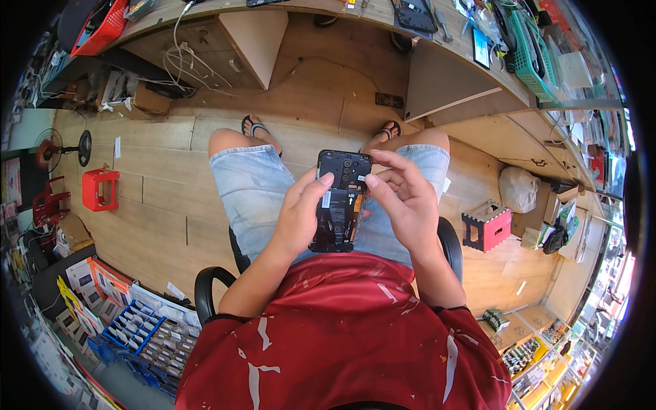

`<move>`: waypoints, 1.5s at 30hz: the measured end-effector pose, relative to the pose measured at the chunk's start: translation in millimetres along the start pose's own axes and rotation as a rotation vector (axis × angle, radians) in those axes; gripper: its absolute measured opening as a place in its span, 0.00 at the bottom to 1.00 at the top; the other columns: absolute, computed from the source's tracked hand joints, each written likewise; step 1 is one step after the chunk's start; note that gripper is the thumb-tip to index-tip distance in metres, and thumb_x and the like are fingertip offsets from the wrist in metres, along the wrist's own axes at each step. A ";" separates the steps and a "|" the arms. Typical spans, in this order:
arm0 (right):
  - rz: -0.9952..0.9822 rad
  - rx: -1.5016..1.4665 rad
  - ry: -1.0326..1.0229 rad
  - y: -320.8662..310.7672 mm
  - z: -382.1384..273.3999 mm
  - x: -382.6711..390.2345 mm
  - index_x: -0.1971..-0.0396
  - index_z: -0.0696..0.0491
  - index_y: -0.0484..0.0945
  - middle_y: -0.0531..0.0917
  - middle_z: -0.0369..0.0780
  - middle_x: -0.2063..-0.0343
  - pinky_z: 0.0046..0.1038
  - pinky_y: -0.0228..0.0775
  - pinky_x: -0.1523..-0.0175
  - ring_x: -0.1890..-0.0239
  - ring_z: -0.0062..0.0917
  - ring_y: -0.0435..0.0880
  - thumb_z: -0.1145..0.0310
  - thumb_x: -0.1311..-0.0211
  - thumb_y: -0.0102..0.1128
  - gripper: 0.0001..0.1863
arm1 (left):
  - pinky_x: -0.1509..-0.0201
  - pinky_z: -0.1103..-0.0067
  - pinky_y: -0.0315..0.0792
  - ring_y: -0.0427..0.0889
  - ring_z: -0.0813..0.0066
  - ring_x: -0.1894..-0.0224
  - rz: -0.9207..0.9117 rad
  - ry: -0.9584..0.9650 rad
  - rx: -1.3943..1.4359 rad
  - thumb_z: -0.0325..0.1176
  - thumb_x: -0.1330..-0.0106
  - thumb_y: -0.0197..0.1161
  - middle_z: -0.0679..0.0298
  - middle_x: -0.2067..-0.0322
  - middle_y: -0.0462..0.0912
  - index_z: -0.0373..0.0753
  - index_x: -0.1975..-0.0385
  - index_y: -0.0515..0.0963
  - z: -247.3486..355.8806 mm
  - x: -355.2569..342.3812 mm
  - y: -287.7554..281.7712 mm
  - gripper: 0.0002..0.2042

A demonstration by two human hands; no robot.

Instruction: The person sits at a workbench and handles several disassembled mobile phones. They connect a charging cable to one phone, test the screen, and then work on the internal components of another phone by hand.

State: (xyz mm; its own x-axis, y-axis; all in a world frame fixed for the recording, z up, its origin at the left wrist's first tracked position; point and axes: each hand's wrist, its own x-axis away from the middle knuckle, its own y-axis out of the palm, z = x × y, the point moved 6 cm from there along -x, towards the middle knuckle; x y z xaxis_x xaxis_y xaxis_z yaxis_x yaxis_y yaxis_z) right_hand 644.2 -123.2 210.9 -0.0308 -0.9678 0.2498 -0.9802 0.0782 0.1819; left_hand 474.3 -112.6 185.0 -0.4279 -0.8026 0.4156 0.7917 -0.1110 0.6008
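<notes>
Above my lap I hold a smartphone point(336, 217) with its back cover off, so the black battery, the camera lenses and an orange flex strip show. My left hand point(301, 208) is closed round the phone's left edge, its thumb lying on the upper inside. At the upper right side, my right hand point(408, 195) has its thumb and forefinger against the phone's edge and corner. The other fingers of that hand are curled, and part of them is hidden behind the phone.
Ahead stands a wooden workbench point(328, 8) with a red basket point(102, 27), a green basket point(529, 58) and another opened phone point(414, 15). A red stool point(100, 190) and a fan point(83, 148) are at left, a pink folding stool point(488, 225) at right. Blue parts trays point(133, 324) lie lower left.
</notes>
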 end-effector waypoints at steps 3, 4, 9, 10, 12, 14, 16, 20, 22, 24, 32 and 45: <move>0.088 0.027 -0.073 0.7 -3.7 -2.6 0.40 0.62 0.81 0.86 0.41 0.53 0.22 0.83 0.62 0.57 0.18 0.87 0.75 0.25 0.70 0.18 | 0.58 0.66 0.91 0.94 0.51 0.58 -0.012 0.003 0.006 0.38 0.18 0.46 0.45 0.48 0.87 0.27 0.33 0.71 -0.9 0.8 2.9 0.23; 0.082 0.037 -0.067 0.4 -3.2 -3.9 0.41 0.62 0.82 0.86 0.41 0.53 0.22 0.83 0.61 0.57 0.18 0.87 0.75 0.26 0.70 0.17 | 0.59 0.66 0.91 0.94 0.51 0.59 -0.017 0.000 -0.012 0.39 0.18 0.46 0.45 0.49 0.87 0.27 0.34 0.71 -1.3 1.4 3.2 0.23; 0.046 0.117 -0.052 -0.9 2.4 -6.5 0.47 0.62 0.85 0.86 0.38 0.54 0.21 0.81 0.57 0.58 0.17 0.88 0.75 0.27 0.71 0.13 | 0.59 0.67 0.90 0.94 0.52 0.61 -0.032 -0.024 -0.085 0.40 0.18 0.46 0.46 0.53 0.88 0.27 0.36 0.72 -2.3 6.5 2.6 0.23; 0.040 0.119 -0.069 -0.8 2.3 -5.9 0.48 0.62 0.86 0.86 0.38 0.55 0.21 0.81 0.57 0.59 0.17 0.88 0.75 0.27 0.71 0.12 | 0.60 0.67 0.90 0.94 0.54 0.62 -0.034 -0.018 -0.093 0.40 0.17 0.47 0.47 0.54 0.89 0.27 0.37 0.73 -3.1 6.6 1.4 0.22; 0.027 0.122 -0.107 -0.1 1.4 -5.4 0.50 0.62 0.86 0.85 0.37 0.57 0.21 0.81 0.56 0.60 0.17 0.88 0.76 0.28 0.71 0.10 | 0.60 0.68 0.90 0.93 0.58 0.63 -0.039 -0.005 -0.112 0.41 0.16 0.48 0.50 0.56 0.89 0.28 0.39 0.75 -6.7 5.7 -2.6 0.21; 0.016 0.147 -0.145 1.5 -0.1 -5.3 0.51 0.62 0.86 0.84 0.37 0.58 0.21 0.81 0.56 0.61 0.18 0.88 0.76 0.28 0.71 0.10 | 0.59 0.71 0.89 0.93 0.64 0.63 0.001 0.021 -0.173 0.42 0.15 0.50 0.53 0.58 0.90 0.28 0.42 0.78 -11.2 4.8 -8.7 0.20; 0.013 0.140 -0.133 2.6 0.3 -4.7 0.52 0.62 0.86 0.84 0.37 0.58 0.21 0.81 0.56 0.61 0.18 0.87 0.77 0.29 0.71 0.09 | 0.58 0.74 0.86 0.91 0.70 0.63 0.028 0.021 -0.186 0.42 0.14 0.53 0.57 0.59 0.90 0.29 0.45 0.80 -11.4 6.3 -9.3 0.19; 0.026 0.098 -0.082 3.2 3.8 -3.0 0.53 0.62 0.86 0.84 0.37 0.59 0.22 0.81 0.55 0.60 0.19 0.87 0.77 0.29 0.71 0.08 | 0.56 0.80 0.80 0.85 0.81 0.62 0.058 0.071 -0.265 0.43 0.13 0.55 0.63 0.63 0.89 0.31 0.49 0.83 -5.0 11.0 -3.1 0.19; 0.020 0.135 -0.124 5.2 1.6 -3.3 0.54 0.61 0.87 0.85 0.38 0.59 0.22 0.80 0.55 0.59 0.19 0.86 0.77 0.29 0.71 0.08 | 0.57 0.81 0.78 0.82 0.84 0.63 0.072 0.125 -0.351 0.44 0.13 0.55 0.65 0.64 0.88 0.30 0.50 0.84 -4.3 11.6 -4.4 0.20; 0.001 0.208 -0.198 8.7 -4.6 -4.2 0.54 0.60 0.87 0.85 0.38 0.60 0.22 0.80 0.56 0.59 0.20 0.86 0.76 0.29 0.71 0.08 | 0.58 0.81 0.77 0.80 0.85 0.64 0.085 0.157 -0.408 0.44 0.13 0.55 0.66 0.65 0.87 0.30 0.51 0.84 -5.4 11.4 -6.7 0.20; 0.008 0.271 -0.199 5.5 -4.8 -4.8 0.56 0.60 0.88 0.84 0.37 0.64 0.22 0.78 0.56 0.61 0.19 0.84 0.74 0.29 0.73 0.07 | 0.58 0.82 0.76 0.79 0.86 0.63 0.081 0.123 -0.400 0.47 0.13 0.55 0.68 0.64 0.87 0.30 0.50 0.84 -6.4 10.3 -6.5 0.22; 0.029 0.238 -0.194 3.9 -3.0 -8.6 0.58 0.60 0.89 0.84 0.36 0.65 0.21 0.77 0.57 0.63 0.17 0.85 0.71 0.28 0.74 0.08 | 0.56 0.82 0.79 0.84 0.85 0.60 0.055 0.057 -0.219 0.39 0.17 0.63 0.68 0.60 0.88 0.32 0.49 0.83 -6.7 7.6 -2.6 0.14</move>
State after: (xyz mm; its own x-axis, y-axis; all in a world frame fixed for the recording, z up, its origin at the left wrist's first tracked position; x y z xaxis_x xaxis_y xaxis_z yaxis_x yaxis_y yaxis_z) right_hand 641.3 -113.8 212.4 -0.0737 -0.9954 0.0611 -0.9959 0.0703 -0.0565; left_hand 471.9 -122.3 182.0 -0.3611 -0.8422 0.4004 0.8916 -0.1860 0.4129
